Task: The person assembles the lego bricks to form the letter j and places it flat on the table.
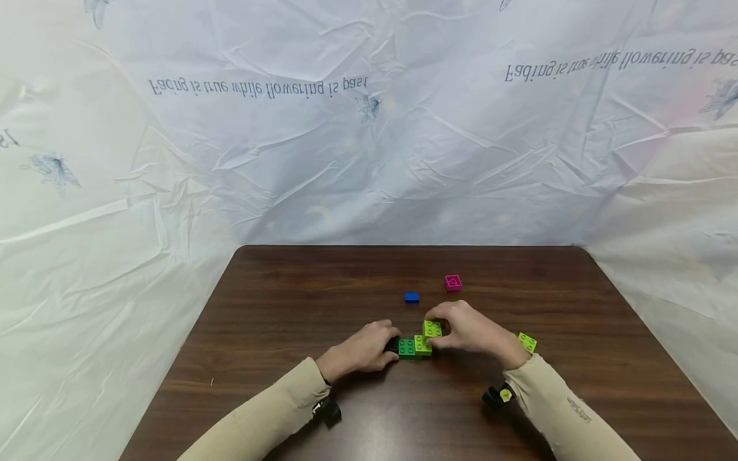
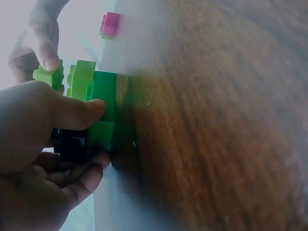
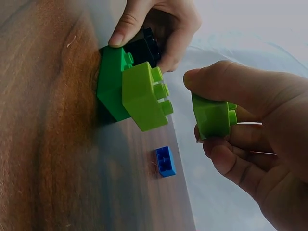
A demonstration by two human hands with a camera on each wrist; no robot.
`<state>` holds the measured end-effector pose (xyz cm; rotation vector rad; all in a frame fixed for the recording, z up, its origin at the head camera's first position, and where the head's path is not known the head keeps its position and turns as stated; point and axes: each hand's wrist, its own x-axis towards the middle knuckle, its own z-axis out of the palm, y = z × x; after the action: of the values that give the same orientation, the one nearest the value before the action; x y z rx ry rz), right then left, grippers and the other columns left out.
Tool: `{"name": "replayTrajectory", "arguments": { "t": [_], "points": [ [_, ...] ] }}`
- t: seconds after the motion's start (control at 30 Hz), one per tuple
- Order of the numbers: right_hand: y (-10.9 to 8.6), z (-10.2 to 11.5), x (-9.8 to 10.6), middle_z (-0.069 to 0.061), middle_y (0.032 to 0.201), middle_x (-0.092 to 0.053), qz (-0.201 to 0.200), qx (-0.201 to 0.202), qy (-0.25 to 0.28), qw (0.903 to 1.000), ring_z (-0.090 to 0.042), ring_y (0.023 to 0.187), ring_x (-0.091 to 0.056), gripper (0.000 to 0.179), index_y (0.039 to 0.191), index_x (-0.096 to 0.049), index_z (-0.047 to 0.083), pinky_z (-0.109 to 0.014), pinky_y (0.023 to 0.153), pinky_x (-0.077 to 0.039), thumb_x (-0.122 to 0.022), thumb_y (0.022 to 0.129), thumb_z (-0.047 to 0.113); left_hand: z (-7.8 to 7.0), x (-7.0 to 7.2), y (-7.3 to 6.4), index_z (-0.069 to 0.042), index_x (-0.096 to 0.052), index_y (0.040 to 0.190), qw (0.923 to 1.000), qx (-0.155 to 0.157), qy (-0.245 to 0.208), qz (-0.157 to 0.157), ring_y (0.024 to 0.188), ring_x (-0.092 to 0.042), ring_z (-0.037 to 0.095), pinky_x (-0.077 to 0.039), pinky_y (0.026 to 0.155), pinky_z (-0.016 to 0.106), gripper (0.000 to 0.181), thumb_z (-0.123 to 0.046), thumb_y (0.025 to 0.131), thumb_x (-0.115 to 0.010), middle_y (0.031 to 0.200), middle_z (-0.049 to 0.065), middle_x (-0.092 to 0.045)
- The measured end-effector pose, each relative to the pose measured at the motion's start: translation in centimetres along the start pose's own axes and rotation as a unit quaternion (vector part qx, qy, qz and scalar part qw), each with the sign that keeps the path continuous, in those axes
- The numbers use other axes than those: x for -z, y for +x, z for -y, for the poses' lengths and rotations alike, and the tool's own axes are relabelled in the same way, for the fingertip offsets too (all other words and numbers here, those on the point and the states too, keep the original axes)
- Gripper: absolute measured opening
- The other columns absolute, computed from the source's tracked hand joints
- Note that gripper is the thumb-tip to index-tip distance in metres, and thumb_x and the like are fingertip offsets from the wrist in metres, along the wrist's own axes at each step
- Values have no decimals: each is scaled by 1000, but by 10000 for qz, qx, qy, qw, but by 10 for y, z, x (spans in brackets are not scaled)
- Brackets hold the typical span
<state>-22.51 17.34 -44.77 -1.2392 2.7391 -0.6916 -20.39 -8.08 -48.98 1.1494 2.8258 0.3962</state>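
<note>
My left hand (image 1: 363, 347) grips the near end of a small brick build, thumb and fingers on either side of it. The build has a dark green toy brick (image 3: 110, 84) at the bottom, with a black brick (image 2: 72, 144) at the left end and a lime green brick (image 3: 143, 96) at the right end. Between the thumb and fingers of my right hand (image 1: 469, 330) is another lime green brick (image 3: 211, 117), held above the build's lime end. In the right wrist view a gap shows between the held brick and the studs.
Beyond the hands a small blue brick (image 1: 412, 297) and a pink brick (image 1: 453, 282) lie on the brown wooden table (image 1: 288, 275). One more lime green brick (image 1: 527, 342) sits beside my right wrist. A pale printed sheet (image 1: 323, 160) hangs behind the table.
</note>
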Motion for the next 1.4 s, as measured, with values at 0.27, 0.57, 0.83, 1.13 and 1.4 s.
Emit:
{"name": "replayTrajectory", "arguments": {
  "t": [0.27,0.57,0.83,1.13,1.4],
  "points": [
    [0,3,-4,-1,105,-68,64,26,91,9999,-4,84,-59,37,112,-69,7,-24,69,-50,-74,86,32,0,-1,0,-9,-64,120,9999,83,-63,78,83,-55,7,-48,73,21,37,-30,90,-70,101,1,-59],
    [0,4,-7,-1,104,-67,201,39,105,9997,-4,84,-58,37,113,-68,6,-24,68,-49,-74,87,33,0,-1,0,-9,-64,119,9999,93,-66,53,83,-55,7,-48,74,21,36,-30,90,-71,100,1,-59],
    [1,4,-10,0,103,-67,229,68,67,9997,-4,83,-57,37,111,-69,7,-23,67,-49,-75,86,32,0,-1,0,-9,-64,119,9999,86,-62,43,83,-55,7,-48,74,21,37,-30,90,-70,101,1,-59],
    [1,4,-16,-2,104,-68,177,228,28,9996,-5,85,-59,38,112,-69,5,-24,68,-51,-76,85,32,0,-1,-1,-8,-64,120,9999,73,-83,45,85,-56,8,-48,74,21,37,-30,90,-70,102,2,-60],
    [4,7,-15,-2,105,-68,138,275,-47,9995,-7,87,-61,39,112,-69,5,-25,71,-52,-76,85,32,1,-1,-1,-8,-63,121,9999,43,-104,45,84,-56,8,-48,74,21,38,-29,90,-70,103,2,-60]
  ]
}}
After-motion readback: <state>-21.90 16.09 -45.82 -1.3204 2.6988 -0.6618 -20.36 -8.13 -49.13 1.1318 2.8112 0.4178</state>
